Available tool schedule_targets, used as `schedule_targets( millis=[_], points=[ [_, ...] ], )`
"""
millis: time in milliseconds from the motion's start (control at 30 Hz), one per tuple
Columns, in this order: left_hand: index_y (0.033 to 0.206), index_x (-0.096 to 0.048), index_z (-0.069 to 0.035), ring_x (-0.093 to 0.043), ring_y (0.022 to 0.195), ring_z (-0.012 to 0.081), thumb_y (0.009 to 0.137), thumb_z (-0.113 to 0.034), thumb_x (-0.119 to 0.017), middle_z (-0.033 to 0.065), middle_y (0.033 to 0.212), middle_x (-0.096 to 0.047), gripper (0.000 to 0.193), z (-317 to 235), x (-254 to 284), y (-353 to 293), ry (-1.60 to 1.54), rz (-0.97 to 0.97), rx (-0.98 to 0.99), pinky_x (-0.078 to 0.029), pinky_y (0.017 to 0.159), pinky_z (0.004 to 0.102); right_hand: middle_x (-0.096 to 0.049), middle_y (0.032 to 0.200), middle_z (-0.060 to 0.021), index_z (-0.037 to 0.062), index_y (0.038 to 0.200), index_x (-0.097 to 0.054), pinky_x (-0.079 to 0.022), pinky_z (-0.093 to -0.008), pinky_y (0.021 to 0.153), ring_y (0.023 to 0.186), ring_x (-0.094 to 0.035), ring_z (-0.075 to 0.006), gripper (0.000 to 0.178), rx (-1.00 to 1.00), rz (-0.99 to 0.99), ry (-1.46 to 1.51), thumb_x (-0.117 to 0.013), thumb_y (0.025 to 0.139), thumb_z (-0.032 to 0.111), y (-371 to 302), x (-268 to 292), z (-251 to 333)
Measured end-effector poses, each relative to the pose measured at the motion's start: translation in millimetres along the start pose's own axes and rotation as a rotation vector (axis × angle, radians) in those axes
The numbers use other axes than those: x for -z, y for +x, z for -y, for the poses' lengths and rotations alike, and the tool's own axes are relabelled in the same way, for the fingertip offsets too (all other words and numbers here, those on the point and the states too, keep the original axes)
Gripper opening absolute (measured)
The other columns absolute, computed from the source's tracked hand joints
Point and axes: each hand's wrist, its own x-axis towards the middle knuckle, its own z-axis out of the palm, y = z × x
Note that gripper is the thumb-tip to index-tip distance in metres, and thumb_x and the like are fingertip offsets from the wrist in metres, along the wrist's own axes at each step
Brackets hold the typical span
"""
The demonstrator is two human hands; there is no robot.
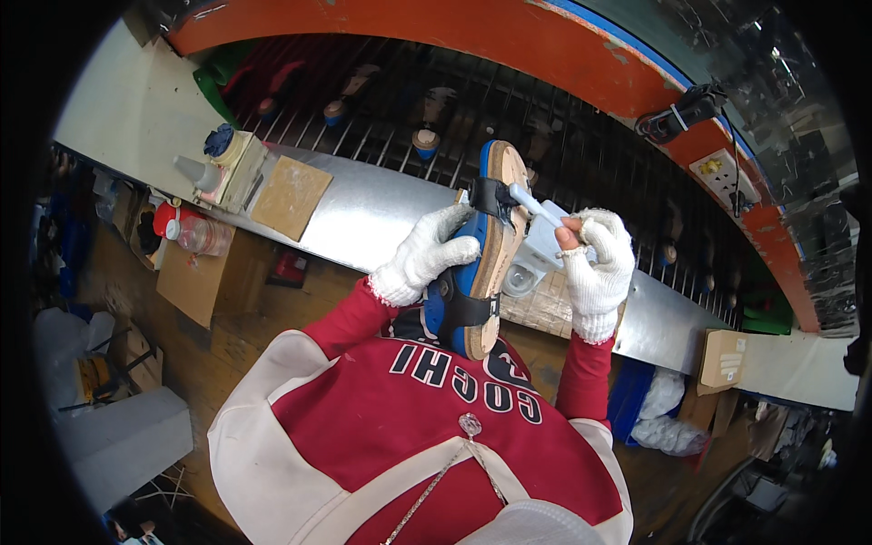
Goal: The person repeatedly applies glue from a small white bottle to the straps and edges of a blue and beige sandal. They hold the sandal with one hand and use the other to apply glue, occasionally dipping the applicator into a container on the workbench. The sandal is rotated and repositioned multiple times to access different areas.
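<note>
My left hand, in a white knit glove, grips a sandal on a blue shoe last. The sandal stands lengthwise in front of my chest, its tan sole turned toward the right. Black straps wrap over the last near both ends. My right hand, gloved with bare thumb and fingertip showing, pinches a pale brush-like tool. Its head reaches the sole edge by the upper strap; whether it touches is unclear. Below the tool sits a whitish container beside a small clear cup.
Beyond the metal ledge lies a rack of dark rods carrying several sandals on lasts, under an orange frame. At left are a brown board, a box with bottles and a red-capped jar. Cardboard is at right.
</note>
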Motion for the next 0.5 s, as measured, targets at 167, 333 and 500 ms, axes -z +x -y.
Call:
schedule_targets(
  millis=[167,333,500],
  points=[
    [0.14,-0.047,0.003,-0.061,0.113,0.0156,0.082,-0.059,-0.074,0.0105,0.126,-0.062,0.088,-5,1,2,-0.117,0.027,0.046,-0.05,0.098,0.0319,-0.065,0.09,-0.0072,0.0035,0.09,-0.076,-0.046,-0.0314,0.073,0.084,-0.059,-0.0191,0.017,0.082,0.106,0.041,-0.082,0.078,0.013,-1,7,-6],
    [0.134,-0.056,-0.002,-0.066,0.106,0.0144,0.088,-0.059,-0.068,0.0086,0.121,-0.066,0.074,-7,3,2,-0.196,0.049,0.08,-0.056,0.09,0.0311,-0.061,0.089,-0.0053,-0.002,0.093,-0.073,-0.045,-0.0267,0.065,0.078,-0.058,-0.013,0.018,-0.147,0.011,0.31,-0.079,0.083,0.012,-13,-6,-7],
    [0.134,-0.056,-0.003,-0.064,0.106,0.013,0.096,-0.05,-0.063,0.0073,0.12,-0.066,0.06,-7,0,0,-0.183,-0.056,0.05,-0.055,0.091,0.0302,-0.06,0.09,-0.0051,-0.0033,0.093,-0.073,-0.045,-0.0252,0.065,0.077,-0.057,-0.0119,0.018,-0.162,0.043,0.235,-0.077,0.085,0.012,-34,-13,0]
  ],
)
